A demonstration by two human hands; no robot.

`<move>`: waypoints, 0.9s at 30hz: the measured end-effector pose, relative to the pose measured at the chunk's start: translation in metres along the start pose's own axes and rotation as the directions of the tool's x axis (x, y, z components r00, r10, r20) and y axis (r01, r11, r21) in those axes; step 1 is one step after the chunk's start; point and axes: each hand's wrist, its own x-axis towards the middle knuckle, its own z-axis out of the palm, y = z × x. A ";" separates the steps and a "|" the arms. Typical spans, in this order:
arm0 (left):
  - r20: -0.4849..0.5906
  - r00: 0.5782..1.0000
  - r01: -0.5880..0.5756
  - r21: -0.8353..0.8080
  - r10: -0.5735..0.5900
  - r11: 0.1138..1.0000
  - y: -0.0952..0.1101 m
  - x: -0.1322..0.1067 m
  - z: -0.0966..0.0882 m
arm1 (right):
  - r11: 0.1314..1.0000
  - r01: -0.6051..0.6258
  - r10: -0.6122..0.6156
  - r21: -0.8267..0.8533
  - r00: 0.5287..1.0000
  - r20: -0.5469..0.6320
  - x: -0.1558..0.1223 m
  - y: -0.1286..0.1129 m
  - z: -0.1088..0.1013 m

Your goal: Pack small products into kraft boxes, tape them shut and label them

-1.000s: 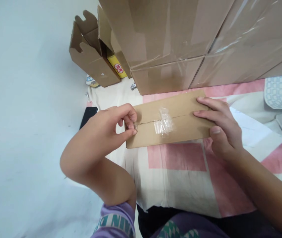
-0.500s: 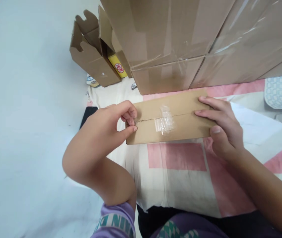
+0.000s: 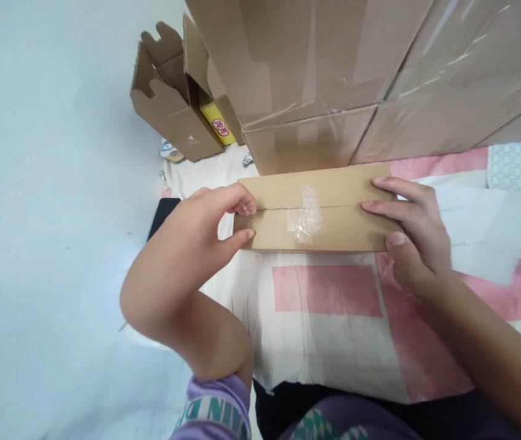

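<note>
A long brown cardboard box [image 3: 343, 229] lies in front of me, a seam running along its top. Short overlapping strips of clear tape [image 3: 305, 214] cross the middle of that seam. At the box's left end, my left hand [image 3: 224, 214] is closed, with curled fingers and the thumb on the cardboard near the seam. What lies under those fingertips is partly hidden, though a shiny patch like tape shows there. My right hand [image 3: 414, 232] grips the right end, two fingers on top and the thumb at the near edge.
Large taped cartons [image 3: 306, 140] stand close behind the box. An open cardboard box [image 3: 173, 116] and a yellow packet [image 3: 218, 124] are at the back left. A dark phone-like object [image 3: 163, 214] lies beside my left wrist. White paper [image 3: 480, 238] lies right on the pink-and-cream cloth [image 3: 329, 342].
The box has turned slightly and its near left corner has moved away from me, so the seam runs more level. Both hands keep their places on it. The white paper at right looks shifted.
</note>
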 end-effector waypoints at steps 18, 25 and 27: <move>-0.027 0.999 -0.029 0.000 0.029 1.000 -0.003 0.004 0.004 | 1.000 -0.001 0.001 -0.010 1.000 -0.021 0.001 -0.002 -0.001; -0.035 0.999 0.008 -0.018 -0.009 1.000 -0.013 0.004 0.002 | 0.999 0.029 -0.030 0.023 0.999 0.019 0.001 -0.001 0.001; -0.041 0.999 0.014 -0.032 -0.015 0.999 -0.015 0.004 0.001 | 0.999 0.033 -0.033 0.023 0.999 0.014 0.001 -0.001 0.001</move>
